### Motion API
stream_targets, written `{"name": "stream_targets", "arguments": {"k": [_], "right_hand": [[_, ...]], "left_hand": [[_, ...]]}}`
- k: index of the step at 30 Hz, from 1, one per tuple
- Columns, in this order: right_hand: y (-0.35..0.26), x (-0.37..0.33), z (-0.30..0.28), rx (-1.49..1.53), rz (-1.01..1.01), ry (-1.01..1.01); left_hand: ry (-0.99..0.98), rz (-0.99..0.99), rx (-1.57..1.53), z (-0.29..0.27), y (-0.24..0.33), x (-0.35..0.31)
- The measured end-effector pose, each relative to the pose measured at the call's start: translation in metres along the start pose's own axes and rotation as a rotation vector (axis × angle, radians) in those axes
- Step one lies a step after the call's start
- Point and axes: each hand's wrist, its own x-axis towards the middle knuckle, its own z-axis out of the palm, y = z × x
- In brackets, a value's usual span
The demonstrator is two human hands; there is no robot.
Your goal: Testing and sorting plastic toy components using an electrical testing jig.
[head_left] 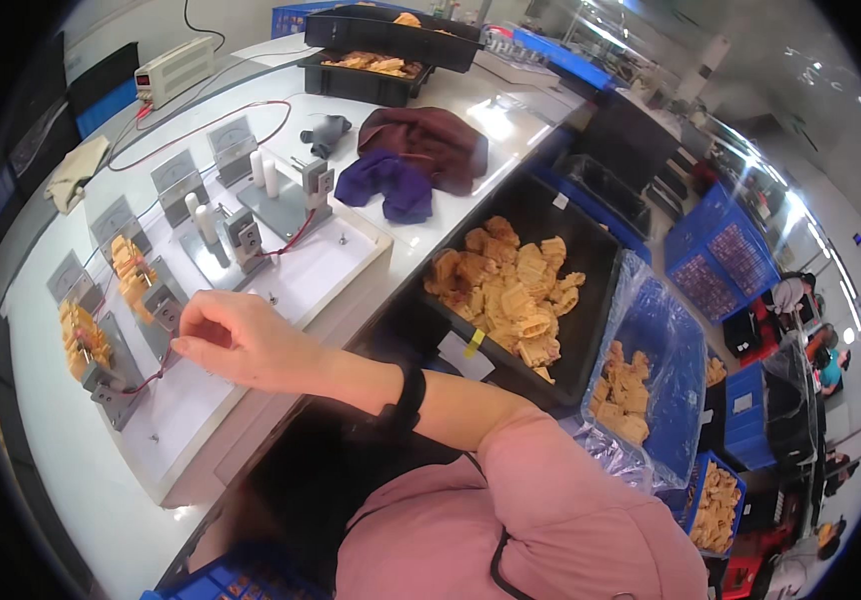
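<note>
Fingers of the right hand are curling loosely together at the front edge of a grey metal clamp block on the white fixture board, thumb and forefinger closing toward each other beside the thin red wire that is running from that block down to the next one. Whether the tips are actually pinching the wire or only touching the block, the head view is not showing clearly; the hand is half closed, not clenched. A black band is sitting on the wrist, and the pink sleeve is filling the lower frame. The left hand is not appearing anywhere.

Just left of the fingers, orange ribbed parts are standing mounted on the posts of two stations, with more on the station nearest the board's end. Two further stations are showing bare white posts.

These orange pieces are looking like light moulded plastic, stiff but thin-walled, so probably easy to crack if squeezed; taking them by the outer ribs seems safest. The wire is looking slack and flexible, best nipped close to its terminal.

Further right, a black tray below the bench edge is holding a loose heap of the same orange parts, and a blue crate lined with clear film is holding a few more. Purple and maroon cloths are lying on the bench beyond.
</note>
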Motion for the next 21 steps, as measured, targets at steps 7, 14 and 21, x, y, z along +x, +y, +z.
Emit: {"name": "stream_targets", "arguments": {"k": [7, 14, 21], "right_hand": [[-0.001, -0.001, -0.001, -0.027, -0.012, -0.023], [0.000, 0.000, 0.000, 0.030, -0.044, 0.011], [-0.002, 0.001, 0.003, 0.041, -0.038, -0.026]], "left_hand": [[0.019, -0.016, -0.041, -0.011, -0.015, -0.033], [-0.018, -0.068, -0.047, 0.007, -0.026, -0.034], [0.081, -0.091, -0.008, -0.010, -0.006, -0.087]]}}
